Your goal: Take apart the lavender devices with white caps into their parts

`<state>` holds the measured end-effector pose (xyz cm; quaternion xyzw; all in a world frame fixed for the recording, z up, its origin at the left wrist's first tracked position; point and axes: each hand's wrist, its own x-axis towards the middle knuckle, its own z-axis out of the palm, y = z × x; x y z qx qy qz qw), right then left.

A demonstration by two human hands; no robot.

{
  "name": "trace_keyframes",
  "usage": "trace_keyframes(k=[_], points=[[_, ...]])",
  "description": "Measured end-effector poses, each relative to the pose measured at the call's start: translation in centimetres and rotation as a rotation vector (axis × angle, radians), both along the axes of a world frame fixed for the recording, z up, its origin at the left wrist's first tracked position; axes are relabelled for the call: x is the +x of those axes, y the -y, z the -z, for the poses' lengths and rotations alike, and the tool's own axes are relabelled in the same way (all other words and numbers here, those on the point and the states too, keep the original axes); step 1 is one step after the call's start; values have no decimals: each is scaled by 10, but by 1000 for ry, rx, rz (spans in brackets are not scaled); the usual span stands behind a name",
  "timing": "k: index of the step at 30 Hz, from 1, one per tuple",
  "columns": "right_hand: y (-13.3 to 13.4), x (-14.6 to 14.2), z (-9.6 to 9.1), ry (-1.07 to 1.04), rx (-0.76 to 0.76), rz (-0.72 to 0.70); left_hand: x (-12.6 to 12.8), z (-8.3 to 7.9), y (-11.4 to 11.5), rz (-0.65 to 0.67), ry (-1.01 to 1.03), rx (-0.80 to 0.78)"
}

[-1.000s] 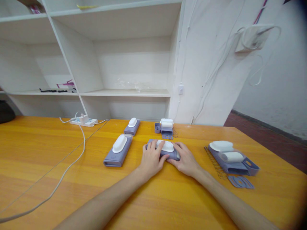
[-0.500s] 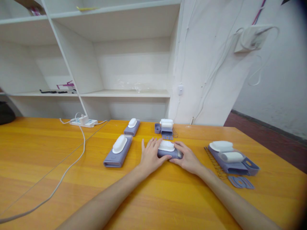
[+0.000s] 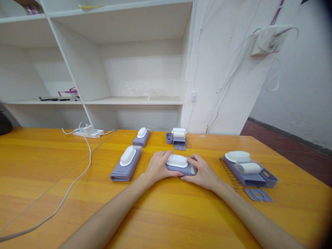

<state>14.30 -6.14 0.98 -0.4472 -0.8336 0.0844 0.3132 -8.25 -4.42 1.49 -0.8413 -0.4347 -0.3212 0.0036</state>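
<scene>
At the middle of the table, a purple-grey brush case [image 3: 178, 169] carries a white oval pad studded with small nubs. My left hand [image 3: 158, 167] closes on its left end, fingers behind and thumb along the front. On the right end my right hand [image 3: 203, 173] grips it the same way, beside a clear or pale end piece. Both hands rest low, and I cannot tell whether the case touches the table. To the left lies a similar purple-grey case [image 3: 120, 173] with a smooth white oval piece [image 3: 128, 155] on top.
Behind are another case [image 3: 141, 140] and a set of parts with a white roller [image 3: 178, 132]. At right sit a case with a white roller [image 3: 249, 168], a coil spring [image 3: 229, 174] and flat purple pieces [image 3: 258, 194]. A power strip [image 3: 89, 132] and white cable [image 3: 85, 169] cross the left.
My left hand's fingers have drawn in closer round the case, uncovering more of its white nubbed pad. The case sits slightly lower and further left in view; the camera has shifted a little.
</scene>
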Motion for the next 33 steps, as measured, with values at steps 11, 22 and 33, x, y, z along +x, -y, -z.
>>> trace_keyframes(k=[11, 22, 33], points=[[-4, 0, 8, -35, 13, 11, -4, 4, -4, -5, 52, 15], [-12, 7, 5, -327, 31, 60, -6, 3, -6, -145, 227, -68], [-15, 3, 17, -115, 25, 136, -8, 3, -7, -202, 317, -93]])
